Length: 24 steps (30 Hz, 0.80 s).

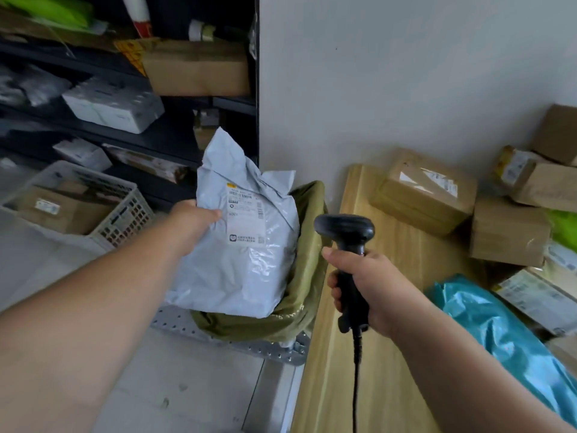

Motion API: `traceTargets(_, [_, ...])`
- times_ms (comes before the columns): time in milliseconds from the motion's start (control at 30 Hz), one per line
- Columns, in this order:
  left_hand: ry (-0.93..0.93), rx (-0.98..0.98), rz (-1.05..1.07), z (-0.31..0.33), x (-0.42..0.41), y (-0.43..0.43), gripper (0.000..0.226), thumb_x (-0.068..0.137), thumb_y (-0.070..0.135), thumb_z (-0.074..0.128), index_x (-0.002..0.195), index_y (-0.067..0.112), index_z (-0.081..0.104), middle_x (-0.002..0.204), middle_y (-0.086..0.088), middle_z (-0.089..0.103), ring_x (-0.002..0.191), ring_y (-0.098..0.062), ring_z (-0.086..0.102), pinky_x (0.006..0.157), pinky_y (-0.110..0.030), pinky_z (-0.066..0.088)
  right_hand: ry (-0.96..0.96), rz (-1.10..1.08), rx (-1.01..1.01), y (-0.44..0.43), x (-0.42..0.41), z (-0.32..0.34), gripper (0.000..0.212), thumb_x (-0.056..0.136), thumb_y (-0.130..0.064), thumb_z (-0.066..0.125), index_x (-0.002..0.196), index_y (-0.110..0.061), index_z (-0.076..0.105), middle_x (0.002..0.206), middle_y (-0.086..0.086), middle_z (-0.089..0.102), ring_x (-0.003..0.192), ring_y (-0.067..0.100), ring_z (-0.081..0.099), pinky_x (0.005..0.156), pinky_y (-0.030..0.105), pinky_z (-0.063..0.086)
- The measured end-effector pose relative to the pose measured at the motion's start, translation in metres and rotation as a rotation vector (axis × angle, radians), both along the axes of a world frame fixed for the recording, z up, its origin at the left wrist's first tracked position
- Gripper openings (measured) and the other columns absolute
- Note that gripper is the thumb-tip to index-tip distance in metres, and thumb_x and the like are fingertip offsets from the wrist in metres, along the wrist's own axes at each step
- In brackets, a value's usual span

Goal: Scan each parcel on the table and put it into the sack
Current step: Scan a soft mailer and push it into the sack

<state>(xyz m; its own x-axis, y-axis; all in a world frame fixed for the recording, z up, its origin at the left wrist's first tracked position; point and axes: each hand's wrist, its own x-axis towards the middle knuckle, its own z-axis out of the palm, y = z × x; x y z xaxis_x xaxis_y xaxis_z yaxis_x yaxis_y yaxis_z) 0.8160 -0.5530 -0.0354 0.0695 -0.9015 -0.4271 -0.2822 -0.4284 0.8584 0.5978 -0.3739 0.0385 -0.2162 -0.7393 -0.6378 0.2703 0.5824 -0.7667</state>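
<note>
left hand [195,215]: gripping the left edge of a pale grey-blue plastic mailer bag [246,245]; thumb lies on the front face just beside the white shipping label [245,214], other fingers hidden behind the bag.
mailer bag: held upright, label facing camera, lower part over the open mouth of the olive-green fabric sack [299,273]; can't tell whether the bottom is resting inside or just above.
sack: standing on a perforated grey metal plate [237,342], between the dark shelving rack [131,120] and the left edge of the light wooden table [374,307].
right hand [365,289]: fist closed round the handle of a black corded handheld barcode scanner [346,245]; scanner head points away, toward the wall, to the right of the bag; cable drops straight down.
table: brown cardboard boxes [424,189] stacked at the far right, a teal plastic mailer [499,332] nearer the camera.
floor, left: white plastic crate [118,214] with a cardboard box in it.
</note>
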Motion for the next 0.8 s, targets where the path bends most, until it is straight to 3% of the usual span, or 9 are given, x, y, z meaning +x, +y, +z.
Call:
traceTargets(100, [-0.016,0.081,0.001,-0.023,0.004,-0.011,0.026,0.085,0.010,0.071,0.108,-0.002,0.063,0.089,-0.014,0.065,0.071,-0.024,0.060,0.080,-0.037,0.049,0.031,0.039,-0.040,-0.016,0.020,-0.013,0.017,0.089,-0.018,0.071,0.088,-0.009,0.057,0.061,0.007,0.055,0.050,0.019,0.049,0.050,0.028,0.043])
traceTargets(167, [-0.136,0.109,-0.053,-0.037,0.008,-0.019,0.032,0.085,0.022,0.073,0.109,0.005,0.060,0.090,-0.008,0.062,0.081,-0.025,0.059,0.078,-0.033,0.048,0.070,0.058,-0.063,-0.032,0.037,-0.022,0.015,0.089,-0.016,0.071,0.090,-0.009,0.057,0.063,0.008,0.055,0.050,0.018,0.050,0.050,0.028,0.044])
traceTargets(233, [-0.295,0.102,-0.179,-0.053,0.014,-0.026,0.046,0.085,0.032,0.070,0.121,0.011,0.052,0.108,-0.007,0.058,0.094,-0.025,0.057,0.080,-0.031,0.046,0.139,0.063,-0.077,-0.054,0.057,-0.034,0.015,0.088,-0.016,0.072,0.090,-0.010,0.058,0.065,0.008,0.058,0.051,0.017,0.052,0.055,0.030,0.047])
traceTargets(300, [-0.355,0.115,-0.316,-0.074,0.024,-0.036,0.067,0.085,0.040,0.067,0.137,0.007,0.041,0.131,-0.010,0.052,0.115,-0.029,0.055,0.093,-0.033,0.045,0.229,0.067,-0.078,-0.079,0.078,-0.049,0.014,0.088,-0.018,0.072,0.090,-0.014,0.058,0.070,0.008,0.062,0.052,0.015,0.055,0.059,0.029,0.049])
traceTargets(467, [-0.630,0.183,-0.696,-0.116,0.049,-0.062,0.081,0.087,0.070,0.039,0.149,0.019,0.026,0.152,-0.015,0.030,0.137,-0.033,0.032,0.108,-0.042,0.033,0.473,0.101,0.002,-0.138,0.130,-0.114,0.017,0.082,-0.031,0.072,0.086,-0.023,0.057,0.076,0.004,0.068,0.067,0.025,0.068,0.069,0.042,0.058])
traceTargets(533, [-0.681,0.130,-0.673,-0.126,0.059,-0.075,0.070,0.092,0.066,0.027,0.148,0.023,0.030,0.152,-0.015,0.030,0.139,-0.033,0.028,0.109,-0.048,0.029,0.578,0.135,0.047,-0.153,0.142,-0.137,0.018,0.082,-0.034,0.071,0.085,-0.024,0.056,0.077,0.001,0.067,0.075,0.027,0.069,0.074,0.043,0.058])
traceTargets(633, [-0.665,-0.019,-0.539,-0.143,0.079,-0.099,0.049,0.101,0.041,0.031,0.146,0.022,0.034,0.150,-0.011,0.035,0.137,-0.033,0.032,0.108,-0.047,0.033,0.666,0.134,0.122,-0.165,0.149,-0.163,0.018,0.083,-0.034,0.071,0.087,-0.025,0.056,0.078,-0.002,0.066,0.078,0.026,0.067,0.076,0.037,0.055])
traceTargets(700, [-0.666,0.011,-0.546,-0.159,0.091,-0.112,0.054,0.100,0.031,0.040,0.151,0.020,0.025,0.153,-0.011,0.032,0.136,-0.032,0.035,0.105,-0.044,0.036,0.698,0.109,0.160,-0.168,0.150,-0.176,0.017,0.085,-0.033,0.071,0.087,-0.026,0.055,0.077,-0.004,0.065,0.078,0.024,0.066,0.075,0.036,0.054])
traceTargets(800, [-0.637,0.127,-0.571,-0.187,0.100,-0.123,0.062,0.098,0.039,0.046,0.152,0.018,0.022,0.153,-0.012,0.033,0.132,-0.033,0.043,0.098,-0.039,0.042,0.752,0.082,0.202,-0.169,0.150,-0.191,0.017,0.085,-0.034,0.070,0.091,-0.025,0.056,0.076,-0.007,0.062,0.079,0.023,0.063,0.077,0.036,0.052])
